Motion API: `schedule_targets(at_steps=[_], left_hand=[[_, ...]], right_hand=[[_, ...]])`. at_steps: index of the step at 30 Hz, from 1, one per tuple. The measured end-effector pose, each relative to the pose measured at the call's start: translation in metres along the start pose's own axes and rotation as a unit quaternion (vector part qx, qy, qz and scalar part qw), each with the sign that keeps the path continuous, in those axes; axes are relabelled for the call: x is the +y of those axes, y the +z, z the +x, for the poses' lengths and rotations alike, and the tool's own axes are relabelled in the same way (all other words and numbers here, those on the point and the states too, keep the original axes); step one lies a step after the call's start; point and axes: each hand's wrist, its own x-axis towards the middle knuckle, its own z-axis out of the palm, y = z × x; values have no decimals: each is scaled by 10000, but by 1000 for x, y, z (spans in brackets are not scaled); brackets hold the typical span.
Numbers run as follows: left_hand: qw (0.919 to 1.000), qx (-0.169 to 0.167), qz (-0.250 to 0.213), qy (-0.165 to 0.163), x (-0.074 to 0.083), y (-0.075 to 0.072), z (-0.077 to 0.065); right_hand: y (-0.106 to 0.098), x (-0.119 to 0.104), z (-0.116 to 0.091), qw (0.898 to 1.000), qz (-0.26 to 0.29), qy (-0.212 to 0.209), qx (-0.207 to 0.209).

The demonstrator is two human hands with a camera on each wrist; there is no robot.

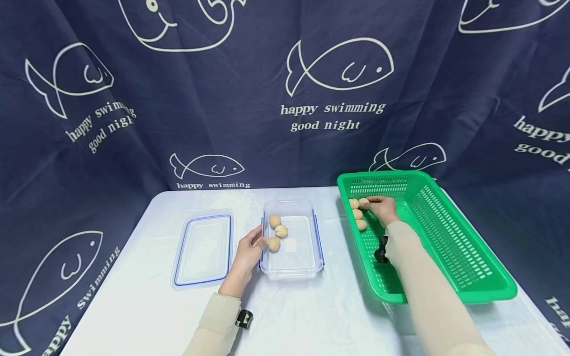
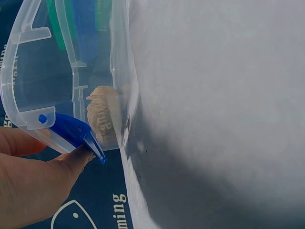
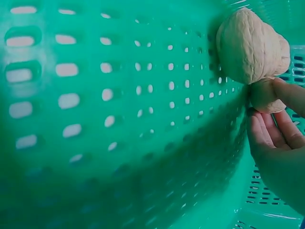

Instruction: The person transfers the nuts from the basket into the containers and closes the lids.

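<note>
My right hand [image 1: 382, 208] is inside the green basket [image 1: 490, 252], pinching a walnut [image 3: 265, 97] between thumb and fingertips. Other walnuts [image 3: 248, 46] line the basket's left wall beside it. On the left, my left hand [image 1: 249, 253] holds the side wall of a clear plastic container [image 1: 291, 272], the thumb by its blue latch [image 2: 71, 130]. Three walnuts lie in the container along its left side: one at the back [image 1: 275, 220], one in the middle [image 1: 281, 231], and one nearest my left fingertips [image 1: 273, 244].
A clear lid with a blue seal [image 1: 205, 249] lies flat to the left of the container. All of it stands on a white-covered table [image 1: 133, 291]. Behind the table hangs a dark blue curtain [image 1: 258, 133] with fish drawings.
</note>
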Motion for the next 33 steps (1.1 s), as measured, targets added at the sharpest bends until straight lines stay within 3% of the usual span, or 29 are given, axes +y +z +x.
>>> schedule_targets(at_steps=[15, 33], left_hand=[[10000, 6, -39, 23, 1, 1, -1], [10000, 24, -40, -27, 2, 2, -2]], right_hand=[[-12, -4, -2, 9997, -97, -218, 106], [-26, -43, -18, 9985, 357, -420, -40]])
